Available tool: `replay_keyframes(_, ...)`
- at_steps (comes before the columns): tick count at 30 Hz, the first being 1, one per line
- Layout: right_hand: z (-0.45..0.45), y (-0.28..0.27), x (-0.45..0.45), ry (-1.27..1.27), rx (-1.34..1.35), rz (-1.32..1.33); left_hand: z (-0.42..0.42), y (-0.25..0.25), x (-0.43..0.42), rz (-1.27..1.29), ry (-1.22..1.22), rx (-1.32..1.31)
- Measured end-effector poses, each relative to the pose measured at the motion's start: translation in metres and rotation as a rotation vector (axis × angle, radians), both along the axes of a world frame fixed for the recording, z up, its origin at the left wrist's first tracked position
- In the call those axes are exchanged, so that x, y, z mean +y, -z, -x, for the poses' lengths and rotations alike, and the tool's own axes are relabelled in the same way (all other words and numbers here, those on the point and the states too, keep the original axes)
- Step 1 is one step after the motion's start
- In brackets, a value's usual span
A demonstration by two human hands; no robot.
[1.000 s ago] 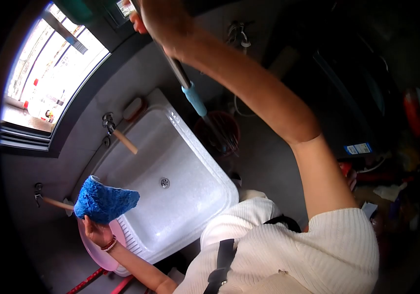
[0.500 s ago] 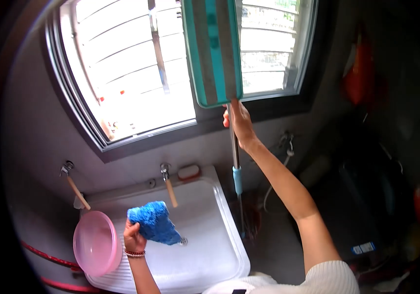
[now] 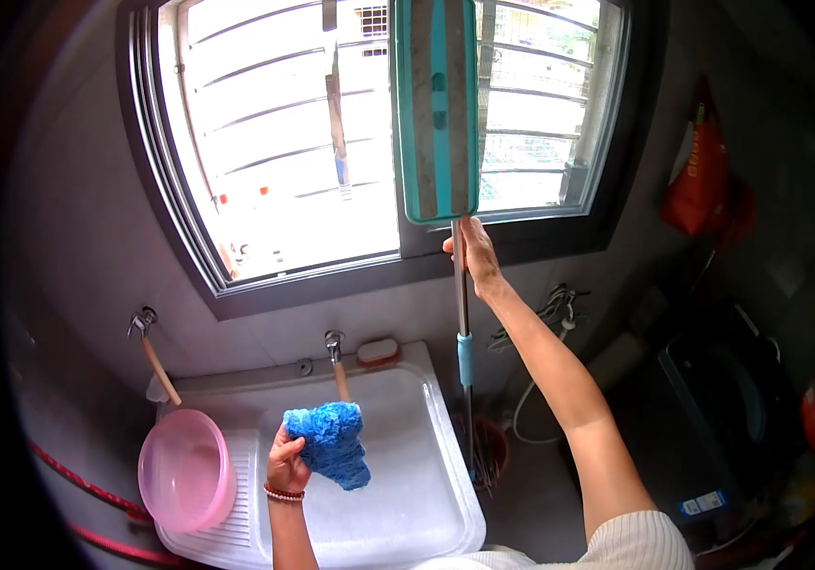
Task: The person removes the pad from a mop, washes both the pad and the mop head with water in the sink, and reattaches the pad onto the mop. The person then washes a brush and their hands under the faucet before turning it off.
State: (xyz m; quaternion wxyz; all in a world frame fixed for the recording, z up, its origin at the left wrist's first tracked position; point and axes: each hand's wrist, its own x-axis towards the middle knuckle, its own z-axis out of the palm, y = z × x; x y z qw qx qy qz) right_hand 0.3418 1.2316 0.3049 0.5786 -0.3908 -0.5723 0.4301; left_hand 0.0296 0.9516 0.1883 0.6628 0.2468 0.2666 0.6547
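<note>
Fluffy blue cloth pad (image 3: 331, 445) hangs from the left hand (image 3: 286, 464), whose thumb and fingers pinch its left edge; the rest droops to the right of the hand, above the white rectangular sink (image 3: 407, 494). A second ago the cloth was in front of the round pink plastic basin (image 3: 175, 475) at the sink's left end; now it is well to the right of that basin, and its top edge meets, in this view, the lower end of the beige tube (image 3: 340, 380) on the metal tap (image 3: 333, 342). Half a second ago that tube showed down to its tip beside the cloth.

The right hand (image 3: 480, 255) is closed around the silver metal pole (image 3: 462, 299), just below the flat teal mop head with grey strips (image 3: 440, 114). That head, nearly all out of view a second ago, now stands upright before the dark-framed window (image 3: 303, 287), much as it did half a second ago. Cloth and mop head are well apart, the cloth lower and to the left.
</note>
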Motion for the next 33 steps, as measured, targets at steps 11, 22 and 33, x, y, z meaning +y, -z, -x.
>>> replay_keyframes(11,0.037,0.012,-0.097,0.503,-0.208,-0.615,-0.007,-0.001,0.007,0.019,0.107,0.069)
replay_keyframes(22,0.083,-0.071,-0.065,0.384,-0.951,-0.776,-0.009,0.026,-0.003,0.201,0.105,-0.002)
replay_keyframes(33,0.096,-0.212,0.053,0.653,-1.14,-0.999,-0.01,0.051,-0.012,0.266,0.037,-0.046)
